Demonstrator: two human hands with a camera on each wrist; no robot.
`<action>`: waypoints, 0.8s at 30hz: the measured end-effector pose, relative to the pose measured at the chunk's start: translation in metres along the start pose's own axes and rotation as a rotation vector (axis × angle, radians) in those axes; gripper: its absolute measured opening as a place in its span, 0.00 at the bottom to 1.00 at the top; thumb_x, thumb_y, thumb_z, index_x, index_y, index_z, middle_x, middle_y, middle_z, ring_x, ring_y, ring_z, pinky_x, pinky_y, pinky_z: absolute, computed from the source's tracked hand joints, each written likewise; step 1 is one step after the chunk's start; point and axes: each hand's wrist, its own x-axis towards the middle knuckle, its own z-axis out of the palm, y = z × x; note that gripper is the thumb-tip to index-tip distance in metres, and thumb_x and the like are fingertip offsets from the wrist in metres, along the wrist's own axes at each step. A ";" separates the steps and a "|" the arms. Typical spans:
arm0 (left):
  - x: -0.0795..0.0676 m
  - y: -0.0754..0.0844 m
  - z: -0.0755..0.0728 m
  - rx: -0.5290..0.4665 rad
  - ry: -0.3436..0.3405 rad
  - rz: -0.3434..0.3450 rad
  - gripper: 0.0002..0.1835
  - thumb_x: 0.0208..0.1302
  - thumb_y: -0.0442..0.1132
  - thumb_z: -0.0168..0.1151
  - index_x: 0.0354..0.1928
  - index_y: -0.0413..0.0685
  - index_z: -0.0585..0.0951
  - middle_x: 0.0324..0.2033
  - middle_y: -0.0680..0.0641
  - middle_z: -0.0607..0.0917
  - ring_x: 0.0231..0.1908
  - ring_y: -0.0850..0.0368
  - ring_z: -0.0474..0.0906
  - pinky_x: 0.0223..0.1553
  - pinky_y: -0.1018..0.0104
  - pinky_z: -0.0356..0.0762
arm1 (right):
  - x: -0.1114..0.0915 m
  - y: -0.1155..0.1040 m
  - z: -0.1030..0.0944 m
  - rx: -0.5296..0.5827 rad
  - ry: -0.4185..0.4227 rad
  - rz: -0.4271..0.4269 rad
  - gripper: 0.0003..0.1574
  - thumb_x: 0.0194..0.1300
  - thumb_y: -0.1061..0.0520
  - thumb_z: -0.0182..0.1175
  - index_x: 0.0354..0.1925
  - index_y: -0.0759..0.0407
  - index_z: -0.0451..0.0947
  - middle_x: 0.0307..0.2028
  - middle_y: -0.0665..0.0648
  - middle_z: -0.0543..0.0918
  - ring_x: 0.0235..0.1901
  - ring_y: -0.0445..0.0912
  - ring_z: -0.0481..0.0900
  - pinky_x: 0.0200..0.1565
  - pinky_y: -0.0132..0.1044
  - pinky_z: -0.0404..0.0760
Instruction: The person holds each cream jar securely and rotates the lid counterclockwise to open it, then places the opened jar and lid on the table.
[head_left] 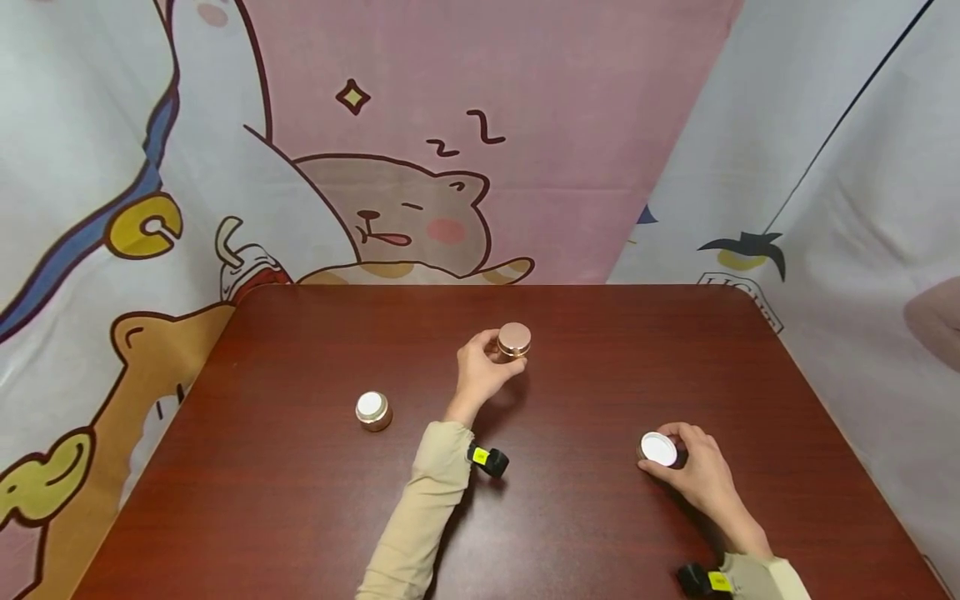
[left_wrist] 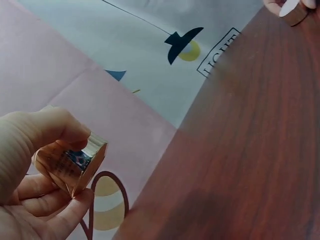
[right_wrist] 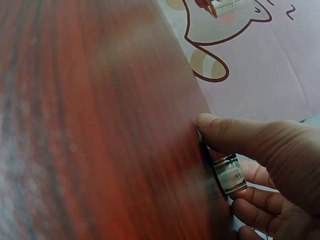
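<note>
My left hand [head_left: 482, 372] grips a small rose-gold cosmetic jar [head_left: 514, 340] by its sides, its flat pinkish lid facing up, near the table's far middle. Close up in the left wrist view, thumb and fingers hold that jar [left_wrist: 67, 165], which has printing on its base. At the right, my right hand [head_left: 701, 471] pinches a shiny jar lid [head_left: 658, 449] with its white inside turned upward. The metallic rim of this lid [right_wrist: 231, 175] shows between thumb and fingers in the right wrist view. Left of my left hand stands another gold jar [head_left: 373, 411] with a white top.
A dark red-brown wooden table [head_left: 300, 500] lies under both hands. Behind it hangs a cloth [head_left: 585, 125] with cartoon animals. Both wrists carry a small black camera, the left one [head_left: 491, 461] near the table's middle. Part of another person's body [head_left: 936, 323] shows at the right edge.
</note>
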 end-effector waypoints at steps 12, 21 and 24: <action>-0.003 0.011 -0.012 -0.008 0.021 -0.033 0.25 0.45 0.31 0.79 0.49 0.31 0.83 0.40 0.36 0.86 0.38 0.43 0.86 0.42 0.62 0.85 | 0.000 0.002 0.001 0.001 0.030 -0.027 0.34 0.43 0.56 0.84 0.45 0.66 0.79 0.36 0.60 0.80 0.38 0.55 0.73 0.36 0.45 0.71; -0.005 0.021 -0.018 -0.044 0.033 -0.006 0.26 0.47 0.30 0.78 0.50 0.30 0.83 0.42 0.34 0.85 0.40 0.40 0.86 0.45 0.53 0.87 | 0.000 0.003 0.003 0.005 0.043 -0.033 0.34 0.41 0.56 0.84 0.44 0.66 0.79 0.36 0.61 0.80 0.38 0.55 0.74 0.35 0.46 0.71; -0.006 0.024 -0.019 -0.051 0.037 0.002 0.25 0.47 0.30 0.78 0.50 0.29 0.83 0.42 0.34 0.86 0.41 0.39 0.86 0.46 0.53 0.88 | 0.000 0.003 0.002 0.004 0.040 -0.028 0.34 0.42 0.56 0.84 0.44 0.66 0.79 0.36 0.61 0.80 0.38 0.56 0.74 0.36 0.46 0.71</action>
